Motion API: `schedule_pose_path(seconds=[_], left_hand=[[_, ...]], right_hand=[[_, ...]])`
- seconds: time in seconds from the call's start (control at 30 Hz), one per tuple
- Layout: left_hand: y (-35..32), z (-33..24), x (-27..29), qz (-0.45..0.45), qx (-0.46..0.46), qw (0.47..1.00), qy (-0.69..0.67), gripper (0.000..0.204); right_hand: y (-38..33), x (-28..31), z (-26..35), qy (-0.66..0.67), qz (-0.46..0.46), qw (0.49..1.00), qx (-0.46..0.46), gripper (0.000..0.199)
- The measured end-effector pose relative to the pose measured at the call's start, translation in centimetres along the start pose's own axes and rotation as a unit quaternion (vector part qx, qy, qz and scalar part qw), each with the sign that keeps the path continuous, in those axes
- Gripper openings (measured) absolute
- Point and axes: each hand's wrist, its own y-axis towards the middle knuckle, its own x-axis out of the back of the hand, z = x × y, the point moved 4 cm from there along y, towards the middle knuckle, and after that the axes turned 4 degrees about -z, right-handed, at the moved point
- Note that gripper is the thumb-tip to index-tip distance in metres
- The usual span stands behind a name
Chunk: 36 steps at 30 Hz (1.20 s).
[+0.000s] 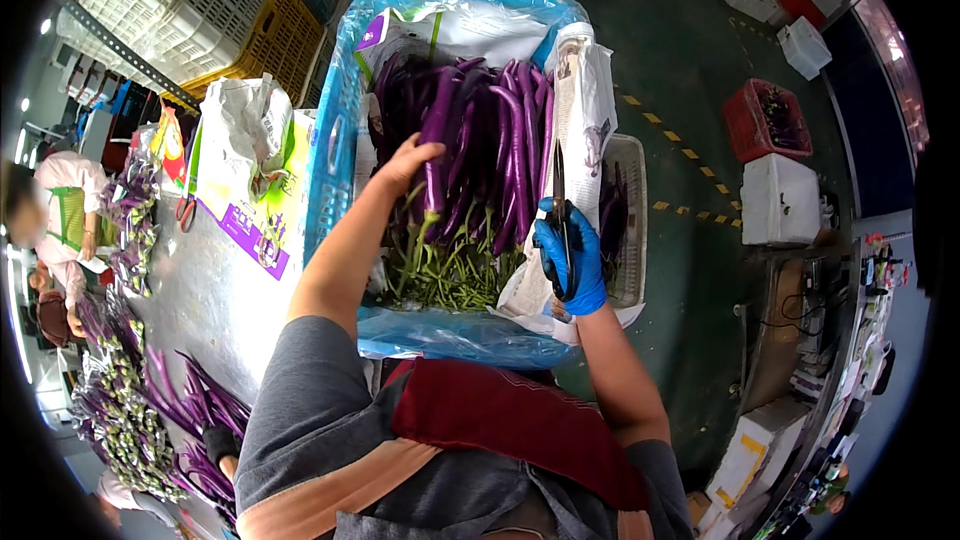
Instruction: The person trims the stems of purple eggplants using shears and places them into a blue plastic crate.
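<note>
Looking down from the head view, you have your bare left hand on a long purple eggplant, thumb laid across its side, pinching it against fingers tucked out of sight. It lies on top of the other eggplants in the paper-lined blue crate, its green cap pointing toward you. Your blue-gloved right hand is curled around black scissors, blades pointing away from you beside the crate's right-hand paper lining.

To handle this well, hold the eggplant firmly without squeezing the skin, and lift it clear so its stem doesn't snag the green stems below. Keep the scissor tips off the neighbouring skins and your bare thumb.

Hidden from you: how far your left fingers wrap, and the lower layers of the pile. The blades show nearly edge-on, so whether they're parted is hard to tell. People at the left rim are bent and partly cut off.
</note>
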Motion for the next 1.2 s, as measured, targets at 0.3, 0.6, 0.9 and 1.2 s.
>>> schedule_pose_path(seconds=[0.3, 0.6, 0.9, 1.2], left_hand=[[-5.6, -3.3, 0.0, 0.142, 0.081, 0.952, -0.259, 0.054], [-8.9, -6.0, -4.8, 0.134, 0.101, 0.883, -0.438, 0.059], [-10.5, -6.8, -5.6, 0.175, 0.12, 0.841, -0.497, 0.057], [-4.9, -1.5, 0.8, 0.09, 0.064, 0.976, -0.189, 0.039]], right_hand=[[0.0, 0.1, -0.4, 0.083, 0.01, 0.987, -0.134, 0.024], [-0.3, -5.9, -4.5, -0.241, 0.066, 0.964, 0.092, 0.031], [0.1, -9.5, -8.8, 0.068, 0.002, 0.997, -0.028, 0.026], [3.8, -5.8, -6.2, 0.044, -0.069, 0.994, 0.066, 0.035]])
